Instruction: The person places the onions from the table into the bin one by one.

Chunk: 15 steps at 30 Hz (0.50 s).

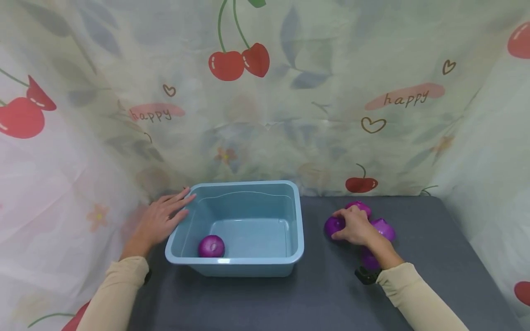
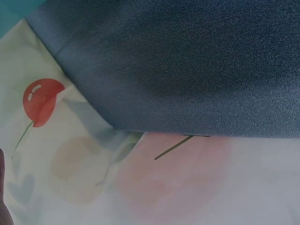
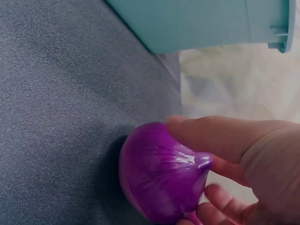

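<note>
My right hand point(image 1: 355, 226) holds a glossy purple onion point(image 1: 331, 226) between thumb and fingers, low over the dark cloth. In the right wrist view, the thumb point(image 3: 211, 133) lies along one side of this onion point(image 3: 157, 173) near its pointed tip, and fingertips point(image 3: 218, 199) touch the other side. Around that hand lie other onions: one behind point(image 1: 361, 207), one under the wrist point(image 1: 384, 228) and one nearer the front point(image 1: 370, 260). With fingers extended, my left hand point(image 1: 162, 219) rests at the left rim of a light blue basin point(image 1: 236, 261). Inside the basin sits one purple onion point(image 1: 211, 247).
Dark grey cloth point(image 1: 327, 299) covers the table. Curtains point(image 1: 265, 138) printed with cherries stand behind it and along both sides. The basin's right wall point(image 1: 299, 225) stands between its interior and the onions on the right.
</note>
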Motion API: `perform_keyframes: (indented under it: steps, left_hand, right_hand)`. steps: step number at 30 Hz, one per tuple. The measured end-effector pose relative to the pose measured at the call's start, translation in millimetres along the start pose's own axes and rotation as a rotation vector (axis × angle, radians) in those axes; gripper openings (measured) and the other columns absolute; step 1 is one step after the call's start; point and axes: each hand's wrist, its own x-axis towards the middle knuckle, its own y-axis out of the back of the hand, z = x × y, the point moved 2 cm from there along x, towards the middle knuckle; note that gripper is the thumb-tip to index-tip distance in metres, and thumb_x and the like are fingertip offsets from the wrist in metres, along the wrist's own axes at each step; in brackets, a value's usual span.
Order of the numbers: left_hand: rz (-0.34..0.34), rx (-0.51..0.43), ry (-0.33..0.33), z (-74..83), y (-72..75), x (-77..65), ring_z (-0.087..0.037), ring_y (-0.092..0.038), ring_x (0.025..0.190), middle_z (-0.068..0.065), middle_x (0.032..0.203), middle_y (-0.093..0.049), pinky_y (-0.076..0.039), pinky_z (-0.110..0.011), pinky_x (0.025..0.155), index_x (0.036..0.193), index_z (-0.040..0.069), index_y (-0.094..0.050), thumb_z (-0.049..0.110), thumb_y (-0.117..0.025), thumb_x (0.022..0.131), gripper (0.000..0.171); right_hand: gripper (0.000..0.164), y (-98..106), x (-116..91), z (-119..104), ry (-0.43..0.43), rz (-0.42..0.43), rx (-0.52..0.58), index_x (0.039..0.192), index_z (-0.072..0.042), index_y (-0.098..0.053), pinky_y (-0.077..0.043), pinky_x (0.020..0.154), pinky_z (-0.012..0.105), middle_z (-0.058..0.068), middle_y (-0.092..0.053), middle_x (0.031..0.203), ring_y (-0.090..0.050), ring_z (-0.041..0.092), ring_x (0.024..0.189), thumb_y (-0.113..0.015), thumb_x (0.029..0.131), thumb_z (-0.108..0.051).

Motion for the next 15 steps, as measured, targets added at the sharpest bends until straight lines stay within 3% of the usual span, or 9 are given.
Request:
perform_keyframes:
  steps: [3, 8, 15]
  left_hand:
    - [0.003, -0.003, 0.003, 1.0, 0.0, -0.6, -0.043, -0.040, 0.146, -0.001, 0.168, -0.032, -0.034, -0.073, 0.110, 0.158, 0.035, -0.038, 0.043, -0.049, 0.105, 0.055]
    - [0.007, -0.002, 0.005, 1.5, 0.0, -0.7, -0.042, -0.040, 0.146, 0.000, 0.169, -0.032, -0.035, -0.073, 0.111, 0.158, 0.036, -0.037, 0.044, -0.048, 0.105, 0.055]
    - [0.007, -0.001, 0.004, 1.9, 0.0, -0.9, -0.042, -0.040, 0.146, -0.001, 0.168, -0.032, -0.035, -0.073, 0.110, 0.158, 0.036, -0.037, 0.044, -0.048, 0.105, 0.055]
  right_hand:
    - [0.063, -2, -1, -1, -0.042, -0.020, 0.019, 0.125, -0.001, -0.066, -0.033, 0.098, 0.064, 0.030, -0.057, 0.121, -0.046, 0.050, 0.115, -0.089, 0.071, -0.022]
    - [0.063, -6, 0, -1, -0.031, -0.067, 0.005, 0.126, -0.002, -0.064, -0.032, 0.100, 0.066, 0.030, -0.060, 0.125, -0.049, 0.050, 0.118, -0.090, 0.071, -0.021]
    - [0.066, -11, -2, 0, -0.041, -0.092, 0.073, 0.128, 0.000, -0.063, -0.048, 0.099, 0.060, 0.027, -0.056, 0.120, -0.055, 0.038, 0.109, -0.090, 0.072, -0.021]
